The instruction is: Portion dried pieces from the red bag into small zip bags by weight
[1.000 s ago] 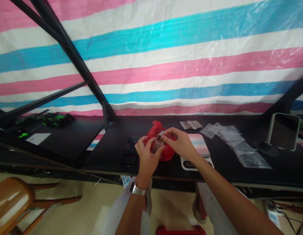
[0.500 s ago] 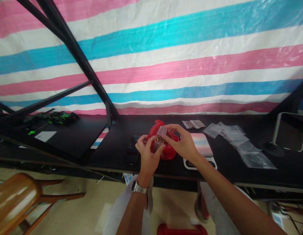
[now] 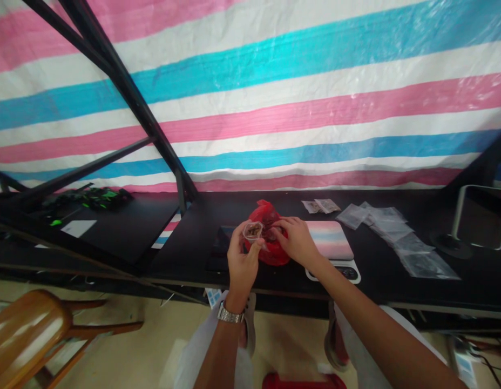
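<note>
Broadly, the black worktop [image 3: 380,283] carries everything at hand. Across its right part overlap flat clear bags [image 3: 400,237], thin and probably slippery, best pinched by one edge. Left of them is what looks like a scale [image 3: 330,240], stiff and smooth-topped, better lifted by its sides. Next comes the red plastic bag [image 3: 273,257], slumped beneath the hands; soft and crinkly, it should give easily, so the rim is the place to steady it. The right grip [image 3: 298,242] reaches to its mouth, fingers bent; whether they pinch anything, I cannot tell. The left grip [image 3: 242,265] is closed around the clear cup [image 3: 252,230], held over the bag's left side. The cup seems light and slightly squeezable; a gentle hold low on its wall, clear of the rim, would suit. Smallest are the brown bits [image 3: 255,232] inside, probably light, loose and easily spilled by a tilt.
</note>
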Available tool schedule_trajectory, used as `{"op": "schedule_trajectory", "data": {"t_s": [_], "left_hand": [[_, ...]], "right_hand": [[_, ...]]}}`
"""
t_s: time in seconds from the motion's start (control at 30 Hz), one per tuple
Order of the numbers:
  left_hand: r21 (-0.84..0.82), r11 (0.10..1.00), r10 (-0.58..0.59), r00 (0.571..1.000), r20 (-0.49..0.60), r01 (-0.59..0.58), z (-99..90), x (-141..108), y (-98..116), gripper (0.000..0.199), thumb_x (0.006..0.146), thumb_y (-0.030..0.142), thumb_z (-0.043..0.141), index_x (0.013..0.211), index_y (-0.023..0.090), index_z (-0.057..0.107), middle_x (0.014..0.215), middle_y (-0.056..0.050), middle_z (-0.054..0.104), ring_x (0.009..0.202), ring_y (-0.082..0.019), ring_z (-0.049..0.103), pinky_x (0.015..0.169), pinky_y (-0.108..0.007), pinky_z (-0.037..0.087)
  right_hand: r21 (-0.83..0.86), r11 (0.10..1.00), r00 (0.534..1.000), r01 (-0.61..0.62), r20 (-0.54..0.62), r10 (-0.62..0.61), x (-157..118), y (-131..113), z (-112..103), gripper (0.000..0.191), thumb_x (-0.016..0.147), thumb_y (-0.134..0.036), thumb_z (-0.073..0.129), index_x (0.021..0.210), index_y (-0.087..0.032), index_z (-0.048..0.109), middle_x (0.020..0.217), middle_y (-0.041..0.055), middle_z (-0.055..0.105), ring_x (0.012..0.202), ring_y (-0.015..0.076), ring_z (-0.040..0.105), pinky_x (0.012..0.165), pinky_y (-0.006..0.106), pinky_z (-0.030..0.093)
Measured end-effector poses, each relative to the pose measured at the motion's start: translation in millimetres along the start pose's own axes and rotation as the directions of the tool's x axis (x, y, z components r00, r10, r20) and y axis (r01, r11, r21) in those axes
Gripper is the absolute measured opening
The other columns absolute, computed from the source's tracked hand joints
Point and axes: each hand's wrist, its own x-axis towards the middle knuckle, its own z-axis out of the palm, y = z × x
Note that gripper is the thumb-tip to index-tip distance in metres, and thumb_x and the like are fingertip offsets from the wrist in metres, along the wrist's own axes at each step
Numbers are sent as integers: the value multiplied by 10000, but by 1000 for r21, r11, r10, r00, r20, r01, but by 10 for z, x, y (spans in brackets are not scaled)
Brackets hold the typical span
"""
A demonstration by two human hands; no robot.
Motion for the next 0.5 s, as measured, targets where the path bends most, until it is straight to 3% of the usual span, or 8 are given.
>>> {"op": "schedule_trajectory", "data": {"t_s": [0.13, 0.23, 0.5], "left_hand": [[5, 1000, -19, 999, -31, 19, 20, 14, 26, 490, 910, 520, 785, 1267, 211, 655, 1242, -113, 751, 1137, -250, 743, 1020, -375, 579], [49, 999, 2, 1000, -27, 0, 37, 17, 2, 430, 931, 431, 770, 1285, 216, 652, 1271, -108, 744, 1145, -241, 738, 1032, -381, 575], [134, 987, 84, 994, 74, -94, 188, 1, 22, 465, 924, 302, 778, 1367, 229, 656, 1387, -130, 702, 1263, -274, 688, 1136, -456, 529]], "right_hand": [[312, 937, 987, 154, -86, -133, -65, -254, -120, 110, 1010, -289, 663, 1053, -256, 759, 1086, 63, 789, 1024, 236, 714, 952, 392, 541], [391, 903, 984, 176, -80, -157, -145, -410, -134, 96, 979, -329, 713, 1039, -262, 744, 1036, 45, 787, 954, 217, 721, 906, 360, 558], [388, 921, 978, 41, -206, 43, -175, -346, -106, 111, 976, -328, 672, 969, -235, 733, 939, 51, 774, 821, 210, 693, 807, 349, 557]]}}
